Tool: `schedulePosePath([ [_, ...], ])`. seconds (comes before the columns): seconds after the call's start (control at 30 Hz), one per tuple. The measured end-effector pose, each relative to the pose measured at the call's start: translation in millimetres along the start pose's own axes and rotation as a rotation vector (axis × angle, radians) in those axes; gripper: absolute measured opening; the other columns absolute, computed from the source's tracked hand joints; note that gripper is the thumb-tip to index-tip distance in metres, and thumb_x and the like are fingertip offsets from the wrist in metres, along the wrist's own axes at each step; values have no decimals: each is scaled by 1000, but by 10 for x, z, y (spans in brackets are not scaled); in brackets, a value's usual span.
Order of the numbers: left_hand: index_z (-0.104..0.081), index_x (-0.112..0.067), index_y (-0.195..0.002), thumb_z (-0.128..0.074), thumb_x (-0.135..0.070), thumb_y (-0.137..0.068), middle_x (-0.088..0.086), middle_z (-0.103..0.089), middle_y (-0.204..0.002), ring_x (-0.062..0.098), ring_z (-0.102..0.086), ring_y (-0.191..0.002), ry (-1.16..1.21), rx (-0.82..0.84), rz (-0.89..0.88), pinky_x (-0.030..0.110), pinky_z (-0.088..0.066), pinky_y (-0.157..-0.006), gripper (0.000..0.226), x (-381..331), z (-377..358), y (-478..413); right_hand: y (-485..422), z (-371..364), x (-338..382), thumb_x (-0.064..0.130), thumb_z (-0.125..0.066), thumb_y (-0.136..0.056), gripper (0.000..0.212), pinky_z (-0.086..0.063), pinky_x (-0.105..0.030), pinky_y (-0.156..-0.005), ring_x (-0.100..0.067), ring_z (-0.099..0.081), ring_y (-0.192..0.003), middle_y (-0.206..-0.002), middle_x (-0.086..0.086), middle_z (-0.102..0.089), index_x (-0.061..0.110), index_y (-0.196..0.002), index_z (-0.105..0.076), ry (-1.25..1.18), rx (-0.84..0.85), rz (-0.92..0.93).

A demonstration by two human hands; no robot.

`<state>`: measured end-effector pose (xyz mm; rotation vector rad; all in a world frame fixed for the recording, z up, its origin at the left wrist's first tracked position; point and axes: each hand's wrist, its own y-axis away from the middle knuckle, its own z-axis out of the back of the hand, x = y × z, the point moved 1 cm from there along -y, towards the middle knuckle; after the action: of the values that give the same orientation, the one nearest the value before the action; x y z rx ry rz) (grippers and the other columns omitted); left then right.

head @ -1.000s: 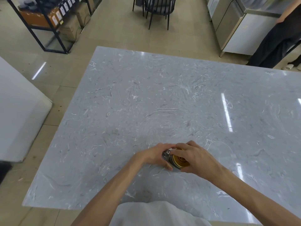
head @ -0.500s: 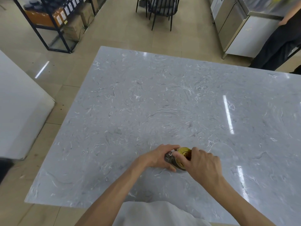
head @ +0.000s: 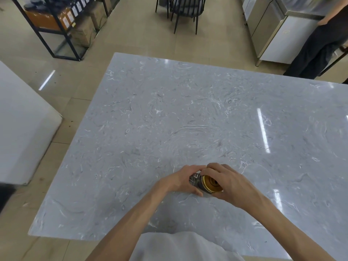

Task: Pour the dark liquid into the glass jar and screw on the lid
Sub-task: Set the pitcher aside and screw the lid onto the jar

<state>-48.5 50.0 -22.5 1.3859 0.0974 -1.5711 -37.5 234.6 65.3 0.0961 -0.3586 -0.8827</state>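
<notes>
Both hands meet at six o'clock on the grey marble-patterned table (head: 188,113): the left hand (head: 180,180) clasps the small clear glass jar (head: 195,180) to steady it, while the right hand (head: 228,182) curls round the round gold metal lid (head: 211,183), probably to screw it on.

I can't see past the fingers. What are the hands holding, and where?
The left hand grips the glass jar around its side. The right hand holds the gold lid by its rim.
</notes>
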Motion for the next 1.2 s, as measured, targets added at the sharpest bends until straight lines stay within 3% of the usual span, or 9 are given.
schedulePosePath([
  [0.13, -41, -27, -157, -92, -23, -80, 7, -50, -158, 27, -48, -146, 53, -4, -16, 53, -42, -121, 92, 19, 6, 8, -4, -41, 33, 43, -78, -77, 69, -55, -30, -83, -16, -54, -113, -132, 12, -52, 38, -135, -43, 17, 7, -73],
  [0.33, -40, -28, -158, -92, -23, -79, 7, -48, -159, 28, -47, -147, 67, -15, -27, 54, -40, -122, 95, 29, -4, 5, -9, 10, -30, 36, -81, -76, 71, -55, -28, -83, -12, -59, -106, -130, 15, -52, 39, -136, -44, -113, 72, -77],
  [0.6, -38, -33, -159, -92, -28, -79, 3, -45, -161, 25, -44, -148, 28, -6, -19, 53, -40, -123, 96, 45, -2, -5, 19, -65, 44, 42, -78, -77, 69, -57, -27, -76, -12, -58, -106, -127, 16, -51, 42, -135, -40, -22, -10, -118],
  [0.9, -41, -29, -158, -93, -26, -79, 6, -50, -158, 28, -49, -145, 23, -2, -11, 54, -42, -121, 95, 45, 3, -38, 18, -36, 35, 36, -85, -71, 69, -60, -30, -73, -13, -62, -101, -123, 15, -57, 39, -129, -48, -21, -35, -71],
  [1.07, -43, -30, -156, -93, -24, -78, 7, -51, -156, 30, -50, -144, 36, -4, -37, 56, -43, -119, 92, 48, -4, -49, 0, -63, 67, 40, -78, -78, 65, -58, -31, -79, -15, -61, -103, -124, 16, -54, 39, -134, -45, -34, 13, -148],
  [1.2, -52, -27, -148, -93, -18, -78, 8, -60, -145, 33, -56, -134, 21, -25, -77, 57, -47, -114, 82, 50, -10, -52, 26, -127, 202, 38, -74, -82, 66, -55, -30, -72, -17, -62, -94, -117, 11, -52, 37, -138, -40, 10, -32, -254],
])
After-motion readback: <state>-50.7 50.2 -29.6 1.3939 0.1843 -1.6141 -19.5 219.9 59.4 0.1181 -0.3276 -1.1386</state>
